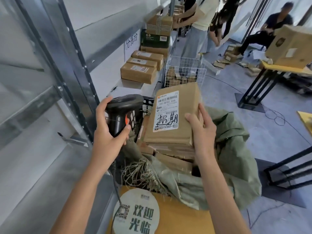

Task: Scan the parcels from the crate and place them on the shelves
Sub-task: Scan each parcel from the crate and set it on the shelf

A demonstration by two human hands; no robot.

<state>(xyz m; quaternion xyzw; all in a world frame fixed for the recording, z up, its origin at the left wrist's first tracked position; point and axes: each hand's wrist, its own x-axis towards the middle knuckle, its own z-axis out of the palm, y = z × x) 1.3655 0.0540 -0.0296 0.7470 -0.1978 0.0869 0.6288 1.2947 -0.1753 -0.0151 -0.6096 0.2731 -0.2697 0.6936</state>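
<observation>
Right hand point(201, 125) grasps the brown cardboard parcel point(173, 115) mid-frame by one edge; it could slip before left hand's point(108, 127) gripped black handheld scanner point(121, 110) reads it.

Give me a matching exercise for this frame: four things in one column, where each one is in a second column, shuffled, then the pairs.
Things:
1. barcode scanner
2. labelled parcel
3. wire basket
4. three brown boxes in a row

Places:
A. on the long white table by the wall
B. gripped in the left hand
C. on the floor at the table's end, with small parcels inside
D. held in the right hand, above the green sack

Pairs: 1-B, 2-D, 3-C, 4-A
</observation>
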